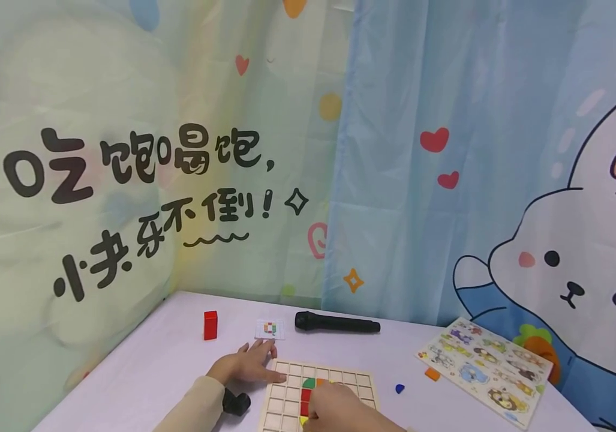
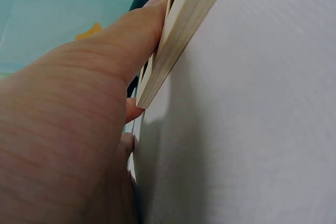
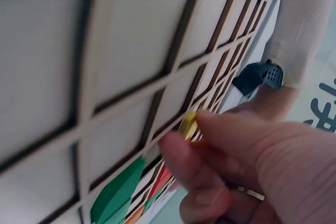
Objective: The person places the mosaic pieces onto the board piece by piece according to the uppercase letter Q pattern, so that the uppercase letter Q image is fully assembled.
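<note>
A wooden grid board [image 1: 281, 405] lies on the table, bearing a green piece [image 1: 309, 382], red squares [image 1: 305, 395] and an orange piece [image 1: 321, 382]. My left hand [image 1: 248, 363] rests at its far left corner, fingers spread and thumb on the rim; the left wrist view has the thumb [image 2: 139, 30] against the board's edge [image 2: 173, 40]. Over the board's middle, my right hand [image 1: 337, 409] pinches a small yellow piece [image 3: 188, 124] between thumb and index finger. That hand covers part of the pattern in the head view.
Behind the board lie a pattern card [image 1: 270, 329] and a black microphone [image 1: 337, 323]. A red block [image 1: 210, 325] stands at the left. To the right are a blue piece [image 1: 400, 389], an orange square [image 1: 432, 374] and an animal picture board [image 1: 486, 369]. Curtains [image 1: 394, 180] hang behind.
</note>
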`<state>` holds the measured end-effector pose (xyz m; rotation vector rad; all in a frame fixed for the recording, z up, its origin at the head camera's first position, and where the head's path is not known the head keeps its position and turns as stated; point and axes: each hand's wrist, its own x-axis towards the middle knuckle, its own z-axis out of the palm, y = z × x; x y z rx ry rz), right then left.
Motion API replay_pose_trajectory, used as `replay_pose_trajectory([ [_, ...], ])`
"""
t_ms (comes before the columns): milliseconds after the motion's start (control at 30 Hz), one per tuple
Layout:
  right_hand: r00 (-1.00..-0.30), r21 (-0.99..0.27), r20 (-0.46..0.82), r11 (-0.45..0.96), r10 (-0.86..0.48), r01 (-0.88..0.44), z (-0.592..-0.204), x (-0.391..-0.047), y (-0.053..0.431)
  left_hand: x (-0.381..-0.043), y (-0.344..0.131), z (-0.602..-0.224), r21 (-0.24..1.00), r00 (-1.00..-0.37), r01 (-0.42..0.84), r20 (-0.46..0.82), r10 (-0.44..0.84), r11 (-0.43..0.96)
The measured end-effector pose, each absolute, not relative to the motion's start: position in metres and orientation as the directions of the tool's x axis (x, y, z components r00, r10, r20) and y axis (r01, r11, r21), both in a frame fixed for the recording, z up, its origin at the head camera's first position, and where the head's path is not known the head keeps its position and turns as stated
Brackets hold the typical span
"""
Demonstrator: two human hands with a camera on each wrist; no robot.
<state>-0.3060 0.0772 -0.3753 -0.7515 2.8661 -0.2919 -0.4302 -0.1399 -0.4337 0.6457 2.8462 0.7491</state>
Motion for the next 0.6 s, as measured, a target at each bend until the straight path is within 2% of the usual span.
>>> replay_pose_trajectory([
  [100,-0.889,-0.212,-0.118,0.886,-0.442,-0.412,-0.3754,-0.3037,0.0719,-0.4264,-0.1403,-0.4310,0.503,-0.897,0.374,-0.016,0.441,0.779],
  [267,-0.918,-0.268,-0.111,0.901,-0.381,-0.342,-0.3739,-0.3026,0.0694,-0.4285,-0.1401,-0.4308,0.506,-0.900,0.370,-0.012,0.436,0.779],
  [600,-0.897,-0.245,-0.078,0.880,-0.436,-0.407,-0.3749,-0.3041,0.0732,-0.4304,-0.1395,-0.4314,0.510,-0.909,0.350,-0.020,0.417,0.786],
])
